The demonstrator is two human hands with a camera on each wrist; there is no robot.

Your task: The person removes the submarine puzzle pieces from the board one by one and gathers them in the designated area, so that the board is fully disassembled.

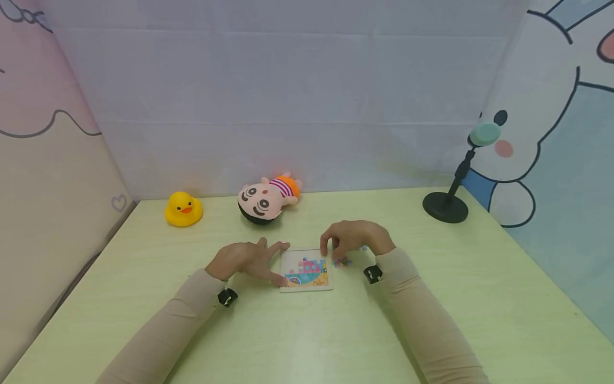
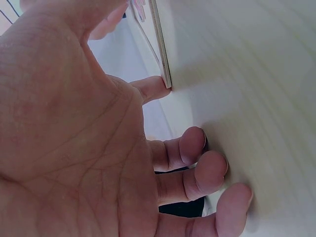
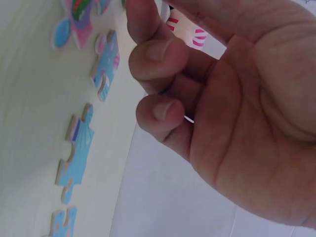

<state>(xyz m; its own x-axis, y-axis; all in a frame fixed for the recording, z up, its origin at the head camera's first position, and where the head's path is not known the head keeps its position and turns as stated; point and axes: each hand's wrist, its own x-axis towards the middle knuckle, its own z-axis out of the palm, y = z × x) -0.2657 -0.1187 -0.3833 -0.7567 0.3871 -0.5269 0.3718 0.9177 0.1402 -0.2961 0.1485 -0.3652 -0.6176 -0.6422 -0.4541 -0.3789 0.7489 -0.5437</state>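
Note:
A flat jigsaw puzzle board (image 1: 306, 288), partly filled with pink, blue and yellow pieces, lies on the table between both hands. My left hand (image 1: 247, 260) spreads along its left side, thumb near the lower corner and index finger at the upper one. In the left wrist view a finger (image 2: 152, 89) touches the board's edge (image 2: 164, 74); other fingertips rest by the tabletop. My right hand (image 1: 352, 237) bends over the right edge, above loose jigsaw pieces (image 1: 343, 262). Curled fingers (image 3: 158, 59) show in the right wrist view; whether the fingertips pinch a piece I cannot tell.
Blue jigsaw pieces (image 3: 79, 153) lie in a row beside the right hand. Toward the back of the table (image 1: 307, 336) are a yellow rubber duck (image 1: 184, 209), a plush doll (image 1: 268, 200) on its side, and a black stand (image 1: 446, 207) with a green top.

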